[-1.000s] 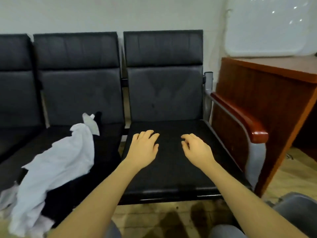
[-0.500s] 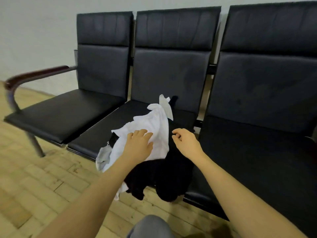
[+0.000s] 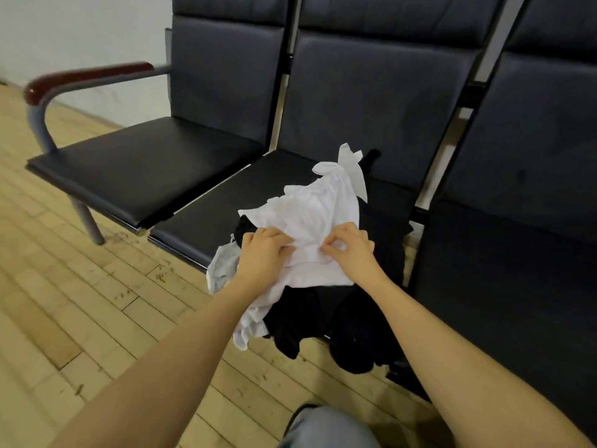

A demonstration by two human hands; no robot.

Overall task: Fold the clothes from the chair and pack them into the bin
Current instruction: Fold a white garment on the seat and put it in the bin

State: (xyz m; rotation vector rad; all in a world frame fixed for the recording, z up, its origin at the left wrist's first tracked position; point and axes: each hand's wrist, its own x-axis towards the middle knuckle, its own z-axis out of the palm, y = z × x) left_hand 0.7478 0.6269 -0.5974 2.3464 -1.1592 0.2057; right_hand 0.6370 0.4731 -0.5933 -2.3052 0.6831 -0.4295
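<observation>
Both of your hands are already on the white shirt: the left hand (image 3: 263, 250) has its fingers curled into a bunch of the cloth, and the right hand (image 3: 350, 250) pinches a fold just beside it, knuckles toward you. The two grips sit close together near the middle of the white shirt (image 3: 318, 211), which spreads away from your hands, its long run going up and to the right toward the seat back, where a loose end stands up. Neither hand is clearly nearer; the cloth lies right under both.

Under the white shirt is a heap of black clothes (image 3: 323, 315) on the middle seat (image 3: 213, 215) of the row, spilling over the front edge toward the floor (image 3: 80, 286). A pale grey piece (image 3: 221, 270) hangs off the edge just left of your left hand.

To my eye a lift would have to go up and toward you to peel the shirt off the heap without dragging the black things along.

You cannot tell how many black garments there are, nor where one ends. Most of the grey piece is hidden. No bin is in view.
</observation>
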